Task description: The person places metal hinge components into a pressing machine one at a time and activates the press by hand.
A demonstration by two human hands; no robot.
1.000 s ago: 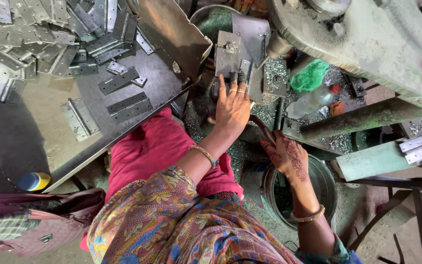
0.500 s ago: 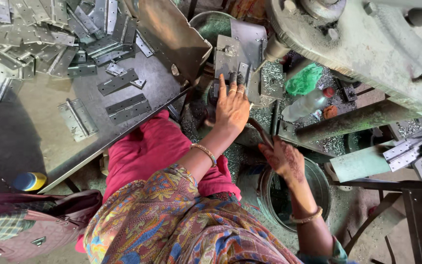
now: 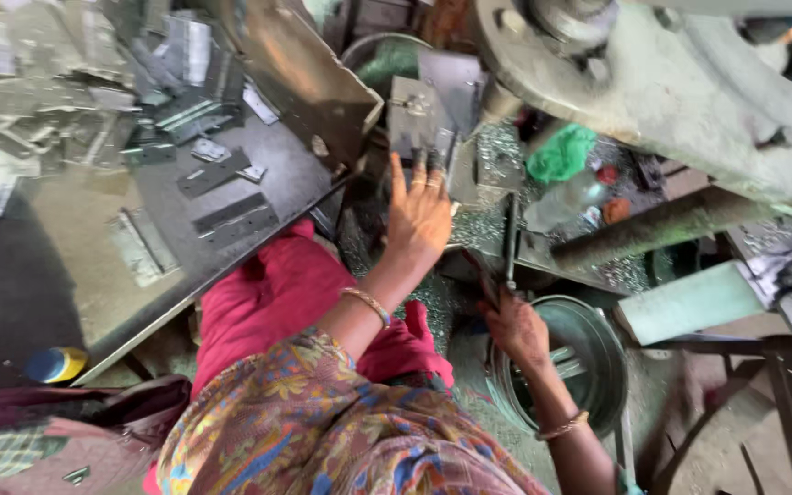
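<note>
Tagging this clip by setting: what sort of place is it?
Probably a small metalworking shop: a heavy press machine, cut metal strips on a steel table, and a metal tub by the right hand.

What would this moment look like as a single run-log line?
left hand: flat on metal plate at press | right hand: by thin rod, above metal bowl | loose metal strips on work table

2 hands: left hand (image 3: 419, 215), right hand (image 3: 513, 323). 1 metal basin (image 3: 598, 353), lower right. 1 green cloth (image 3: 561, 153). 1 yellow-blue cap (image 3: 57, 364), lower left. Approx. 3 flat metal strips (image 3: 231, 213) centre-left; blurred pile upper left uncountable.
</note>
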